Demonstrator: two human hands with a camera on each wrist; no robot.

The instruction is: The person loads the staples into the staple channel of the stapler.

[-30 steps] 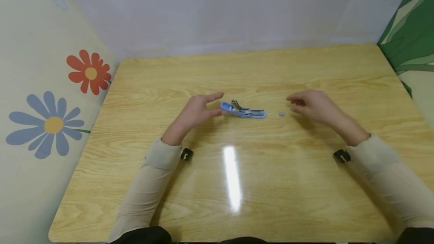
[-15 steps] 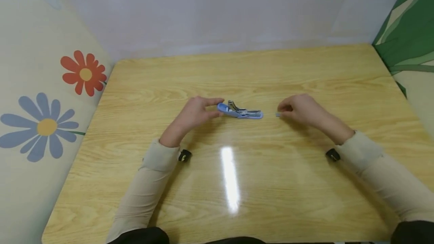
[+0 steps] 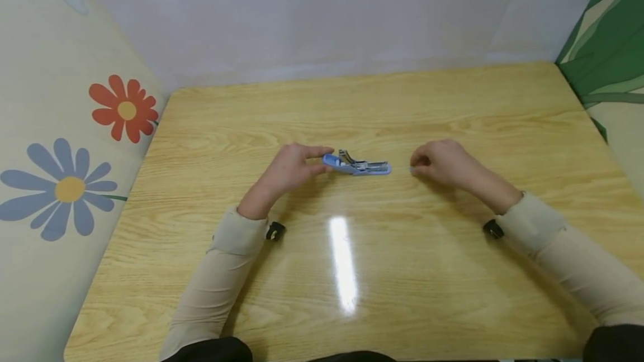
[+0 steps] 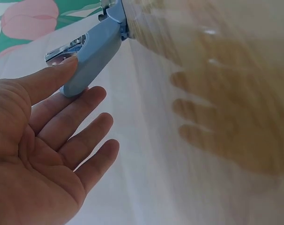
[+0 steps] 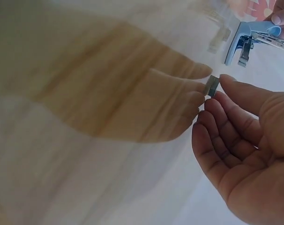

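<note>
A light-blue stapler [image 3: 358, 171] lies opened up on the table, its metal magazine showing and another metal part tilted upward. My left hand [image 3: 289, 169] pinches the stapler's left end between thumb and index finger, the other fingers loosely extended in the left wrist view. To the right of the stapler, my right hand [image 3: 450, 163] is low over the table. Between its thumb and index fingertip it pinches a small grey strip of staples [image 5: 212, 86], which seems to touch the tabletop. In the head view the fingers mostly hide this strip.
The wood-grain table [image 3: 282, 272] is glossy and mirrors both hands. A pale wall [image 3: 322, 21] stands behind it, with flower-painted panels [image 3: 70, 189] at the left. Each wrist wears a small black camera [image 3: 275, 231].
My right hand has moved left and down to the strip of staples and taken it between thumb and index finger. My left hand has closed in on the stapler's end.
</note>
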